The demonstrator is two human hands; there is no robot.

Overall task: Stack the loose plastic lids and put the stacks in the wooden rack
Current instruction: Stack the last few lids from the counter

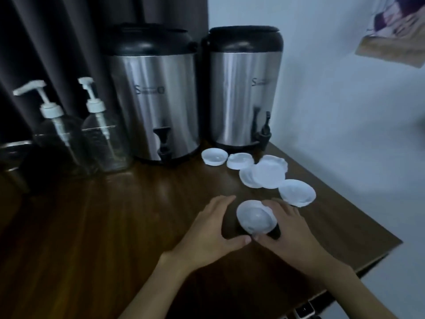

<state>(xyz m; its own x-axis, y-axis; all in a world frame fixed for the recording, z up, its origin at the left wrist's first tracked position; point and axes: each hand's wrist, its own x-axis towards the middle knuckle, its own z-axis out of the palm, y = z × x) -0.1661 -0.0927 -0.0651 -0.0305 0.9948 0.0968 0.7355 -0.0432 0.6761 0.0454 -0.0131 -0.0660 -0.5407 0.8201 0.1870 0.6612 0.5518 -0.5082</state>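
- Head view, and both hands are low over the wooden table; between them is the held lid, tipped up toward the camera, toward the table's front right
- The right hand grips it, fingers curled over the far rim, thumb under the near edge; whether that is one lid or a few already nested cannot be told
- The left hand is cupped just beside it, fingers loosely curved and holding nothing; a dark gap shows between palm and lid, and its thumb tip lies close to the right thumb
- This looks like stacking under way; to do it well, the person should bring each lid in same face up, square the rims with the left hand, and press lightly so the thin plastic nests and does not buckle
- Now the count: six loose lids beyond the hands; two lie singly near the steel urns, three overlap, one sits just past the right fingers; two urns; two pump bottles
- The wooden rack is not in view
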